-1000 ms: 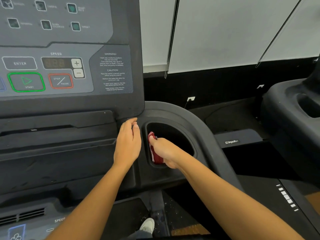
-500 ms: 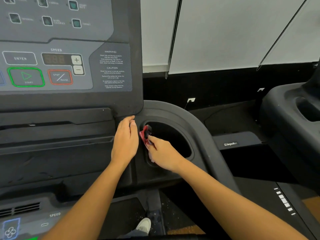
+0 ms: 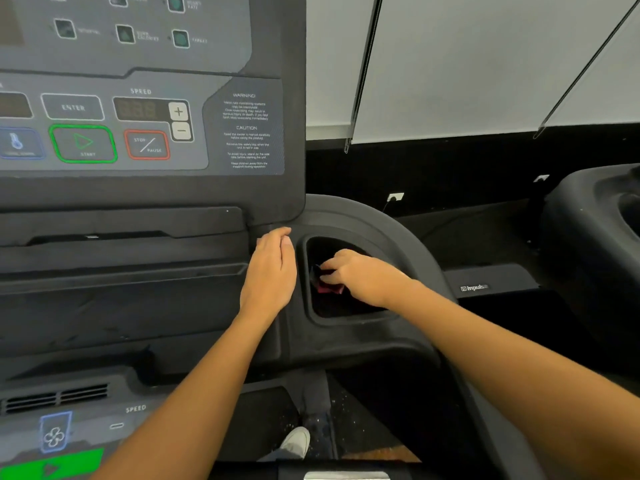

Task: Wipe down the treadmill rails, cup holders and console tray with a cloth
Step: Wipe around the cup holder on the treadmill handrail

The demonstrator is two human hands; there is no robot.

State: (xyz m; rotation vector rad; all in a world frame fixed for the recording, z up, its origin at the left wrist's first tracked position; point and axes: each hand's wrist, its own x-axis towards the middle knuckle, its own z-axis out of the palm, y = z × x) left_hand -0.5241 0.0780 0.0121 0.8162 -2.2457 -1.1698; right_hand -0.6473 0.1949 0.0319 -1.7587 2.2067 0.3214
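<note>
Right hand (image 3: 363, 275) grips cloth (image 3: 330, 288) low at cup holder's (image 3: 346, 321) left wall; left hand (image 3: 270, 275) rests flat, fingers straight, just outside that rim.

A small white wall socket (image 3: 395, 196) sits low on the dark wall. Above it hang white blinds (image 3: 485, 64) and a thin black cord (image 3: 363, 71). To its right stands another black machine (image 3: 588, 244). Just below it, a bit to the right, is a grey "impulse" label (image 3: 473, 288). Far below it is a white shoe (image 3: 296, 443). Far to its left are a green START button (image 3: 83, 143) and a red STOP button (image 3: 147, 144).
</note>
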